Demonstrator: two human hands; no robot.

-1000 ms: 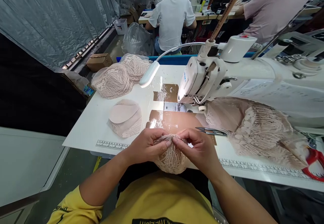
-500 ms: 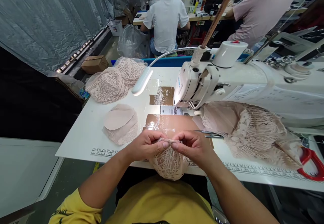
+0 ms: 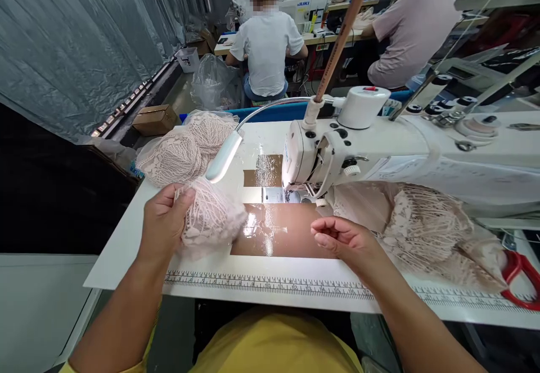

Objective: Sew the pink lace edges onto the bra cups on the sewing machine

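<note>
Left hand [image 3: 163, 224] is closed on a pale lace piece [image 3: 213, 215], thumb on top, to the front left of the sewing machine [image 3: 304, 153]. Whether the piece's lower edge is touching the worktop [image 3: 116, 260] cannot be told. Farther left of the machine, behind that hand, a lace bundle [image 3: 171, 159] is seen; the lamp [image 3: 223, 156] is poised nearer the machine, just above the held piece. A light grip by the edge is probably best kept, so that the mesh is not stretched, and the lace should be held clear of the lamp and bundle to avoid snagging.

In front of the machine, a brown sheet [image 3: 287, 235] is left uncovered. To its front right, the right hand [image 3: 348, 241] is loosely curled, with nothing seen in it; the piece could be steadied by it. Beyond, to the machine's right, more lace [image 3: 428, 221] and red handles [image 3: 523, 277] are found.
</note>
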